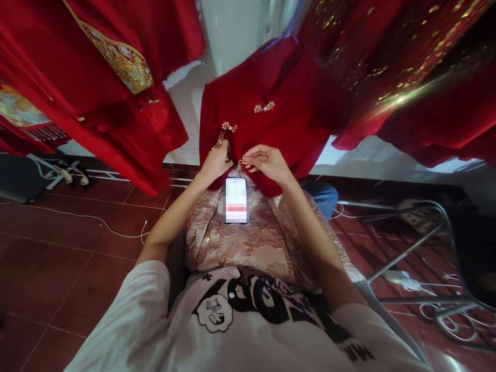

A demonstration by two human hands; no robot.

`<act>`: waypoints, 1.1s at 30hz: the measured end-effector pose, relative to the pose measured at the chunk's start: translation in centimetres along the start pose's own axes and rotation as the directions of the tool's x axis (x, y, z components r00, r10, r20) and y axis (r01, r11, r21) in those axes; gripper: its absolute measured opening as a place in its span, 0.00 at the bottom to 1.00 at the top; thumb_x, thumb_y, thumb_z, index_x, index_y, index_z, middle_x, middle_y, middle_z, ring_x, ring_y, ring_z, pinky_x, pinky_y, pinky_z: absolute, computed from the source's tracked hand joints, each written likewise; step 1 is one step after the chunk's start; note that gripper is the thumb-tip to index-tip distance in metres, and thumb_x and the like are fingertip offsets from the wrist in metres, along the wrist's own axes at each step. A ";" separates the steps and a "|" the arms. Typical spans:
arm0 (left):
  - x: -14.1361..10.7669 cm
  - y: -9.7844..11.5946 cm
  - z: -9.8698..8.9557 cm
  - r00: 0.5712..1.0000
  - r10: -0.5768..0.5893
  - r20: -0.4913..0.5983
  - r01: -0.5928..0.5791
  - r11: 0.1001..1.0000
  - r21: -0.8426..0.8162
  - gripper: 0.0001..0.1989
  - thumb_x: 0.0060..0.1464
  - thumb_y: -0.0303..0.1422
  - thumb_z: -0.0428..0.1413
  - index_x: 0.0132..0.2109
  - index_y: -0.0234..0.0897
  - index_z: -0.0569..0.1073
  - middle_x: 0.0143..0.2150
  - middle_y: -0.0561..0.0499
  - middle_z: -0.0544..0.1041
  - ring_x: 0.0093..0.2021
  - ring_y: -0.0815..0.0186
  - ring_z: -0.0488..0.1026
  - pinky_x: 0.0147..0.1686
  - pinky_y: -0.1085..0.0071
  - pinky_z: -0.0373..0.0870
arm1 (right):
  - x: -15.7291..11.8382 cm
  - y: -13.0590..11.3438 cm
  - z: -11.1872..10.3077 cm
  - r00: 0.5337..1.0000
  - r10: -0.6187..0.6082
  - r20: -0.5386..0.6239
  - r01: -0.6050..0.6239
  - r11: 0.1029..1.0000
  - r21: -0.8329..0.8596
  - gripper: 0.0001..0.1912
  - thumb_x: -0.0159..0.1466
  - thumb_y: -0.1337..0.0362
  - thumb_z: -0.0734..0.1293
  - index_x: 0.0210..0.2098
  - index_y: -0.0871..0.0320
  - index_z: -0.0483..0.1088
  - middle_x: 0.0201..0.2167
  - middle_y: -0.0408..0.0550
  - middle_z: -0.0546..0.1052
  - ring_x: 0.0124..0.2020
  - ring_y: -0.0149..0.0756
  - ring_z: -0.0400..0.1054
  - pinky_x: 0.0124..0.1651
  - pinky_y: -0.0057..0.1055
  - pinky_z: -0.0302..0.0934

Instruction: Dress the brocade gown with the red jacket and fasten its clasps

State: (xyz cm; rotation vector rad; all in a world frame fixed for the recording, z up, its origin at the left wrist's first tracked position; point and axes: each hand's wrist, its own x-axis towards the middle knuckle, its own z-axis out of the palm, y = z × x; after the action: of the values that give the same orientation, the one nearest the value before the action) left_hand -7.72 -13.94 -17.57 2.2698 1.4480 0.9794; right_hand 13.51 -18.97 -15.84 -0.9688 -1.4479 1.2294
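Note:
A red jacket [287, 77] hangs in front of me, its lower front reaching over my lap. Pearl-and-gold clasps, such as the upper one [264, 107], decorate its front. My left hand [217, 161] is closed at the jacket's left front edge, just below a beaded ornament [229, 126]; its fingertips are partly hidden. Opposite it, my right hand [269, 164] pinches a small pearl clasp [243, 161] between thumb and fingers. Just below both hands, a lit phone [236, 200] lies on the shiny pink brocade fabric [263, 243] over my lap.
Red embroidered garments [116, 57] hang at the left, and sequined red ones [387, 77] at the right. A metal-framed chair [411, 248] stands at the right among white cables. Another cable [96, 219] runs over the tiled floor [58, 268] at the left.

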 end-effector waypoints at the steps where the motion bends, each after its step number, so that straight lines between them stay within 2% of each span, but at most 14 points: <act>1: 0.0 0.1 0.2 1.000 -0.009 0.006 0.009 1.000 -0.026 0.20 0.48 0.19 0.67 0.45 0.40 0.71 0.31 0.52 0.77 0.41 0.54 0.83 0.49 0.61 0.77 | 0.0 0.0 0.1 1.000 -0.001 0.006 0.001 1.000 -0.009 0.16 0.59 0.58 0.81 0.37 0.59 0.76 0.37 0.49 0.82 0.36 0.34 0.79 0.38 0.31 0.81; 6: 0.4 0.2 -0.6 0.997 -0.034 0.074 0.050 0.973 -0.225 0.22 0.46 0.19 0.71 0.44 0.39 0.72 0.31 0.55 0.79 0.35 0.62 0.82 0.41 0.69 0.78 | 0.8 0.6 1.2 0.999 -0.015 -0.047 0.012 0.999 -0.052 0.11 0.62 0.62 0.78 0.39 0.59 0.77 0.36 0.48 0.82 0.37 0.34 0.80 0.40 0.31 0.81; 12: 0.9 0.1 -1.6 0.968 -0.083 0.237 0.170 0.911 -0.376 0.10 0.46 0.17 0.68 0.33 0.33 0.77 0.30 0.49 0.82 0.30 0.65 0.81 0.36 0.70 0.79 | 1.5 1.5 2.1 0.994 -0.061 -0.096 0.045 0.987 -0.155 0.05 0.64 0.65 0.75 0.39 0.58 0.77 0.35 0.46 0.81 0.35 0.33 0.79 0.37 0.29 0.80; 17: 0.7 0.1 -1.8 0.945 -0.064 0.320 0.202 0.884 -0.421 0.04 0.51 0.23 0.69 0.32 0.32 0.82 0.29 0.48 0.82 0.28 0.65 0.80 0.33 0.70 0.79 | 1.3 1.6 2.2 0.981 -0.151 -0.121 0.109 0.947 -0.301 0.02 0.64 0.69 0.72 0.38 0.57 0.77 0.37 0.46 0.82 0.38 0.35 0.79 0.46 0.34 0.79; 23: 0.5 0.4 -1.7 0.966 -0.011 0.258 0.119 0.905 -0.408 0.04 0.51 0.23 0.65 0.31 0.34 0.84 0.29 0.51 0.83 0.30 0.66 0.82 0.34 0.73 0.79 | 1.1 1.4 2.3 0.975 -0.187 -0.123 0.133 0.927 -0.352 0.03 0.64 0.66 0.73 0.38 0.57 0.77 0.36 0.47 0.82 0.38 0.36 0.79 0.46 0.35 0.78; 27: 0.5 0.6 -1.7 0.963 0.023 0.270 0.092 0.910 -0.404 0.06 0.48 0.22 0.64 0.31 0.35 0.85 0.31 0.51 0.85 0.34 0.62 0.85 0.37 0.71 0.82 | 1.1 1.5 2.2 0.972 -0.195 -0.127 0.133 0.913 -0.387 0.04 0.64 0.66 0.74 0.38 0.57 0.76 0.36 0.46 0.82 0.36 0.36 0.78 0.47 0.35 0.77; 33: 0.3 0.7 -2.0 0.973 -0.011 0.232 0.096 0.928 -0.360 0.07 0.48 0.22 0.65 0.33 0.35 0.87 0.32 0.48 0.86 0.35 0.59 0.86 0.39 0.69 0.84 | 1.1 1.7 2.4 0.967 -0.231 -0.111 0.163 0.887 -0.432 0.03 0.65 0.70 0.72 0.38 0.57 0.76 0.37 0.47 0.82 0.37 0.35 0.78 0.47 0.34 0.76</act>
State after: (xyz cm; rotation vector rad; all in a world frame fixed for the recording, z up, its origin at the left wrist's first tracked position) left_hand -8.46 -14.21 -15.61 1.9813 1.1165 0.8585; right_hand 10.86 -18.15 -17.38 -1.1430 -1.6721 0.6826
